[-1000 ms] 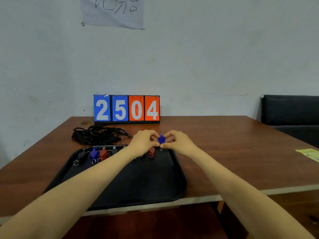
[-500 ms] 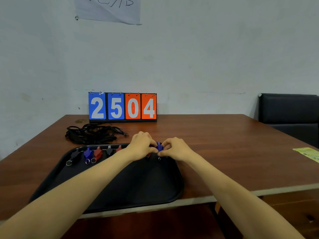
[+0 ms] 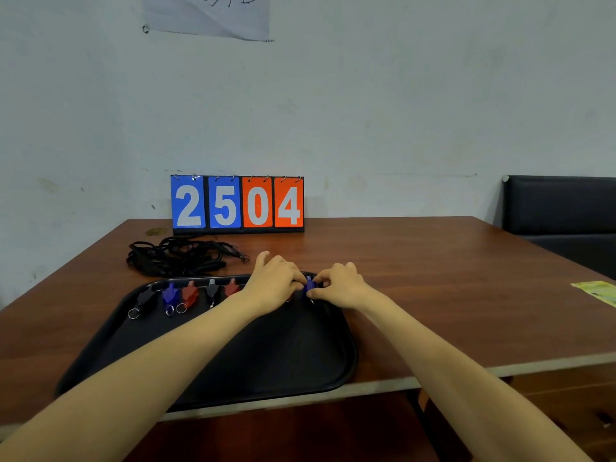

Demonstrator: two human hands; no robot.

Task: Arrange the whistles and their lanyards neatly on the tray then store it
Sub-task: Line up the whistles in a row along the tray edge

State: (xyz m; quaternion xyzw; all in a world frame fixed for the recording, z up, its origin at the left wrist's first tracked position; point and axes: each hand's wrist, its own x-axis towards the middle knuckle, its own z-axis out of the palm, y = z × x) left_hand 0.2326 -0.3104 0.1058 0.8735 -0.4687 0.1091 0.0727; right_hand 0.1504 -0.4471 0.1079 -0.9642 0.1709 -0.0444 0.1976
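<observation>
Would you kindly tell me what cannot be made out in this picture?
Head view: left hand covers part of the tray's whistle row beside the held blue whistle.
Wall paper: cut by top edge, writing unreadable.
Yellow-green sheet: cut by right edge.
Lanyards: tangled, uncountable.

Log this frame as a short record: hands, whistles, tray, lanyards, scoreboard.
tray: black, on the table, near half bare
held whistle: blue, pinched between left hand and right hand
whistle row: five visible along the tray's far edge; left hand may hide more
lanyards: tangled on the table behind the tray
scoreboard: 2504
</observation>
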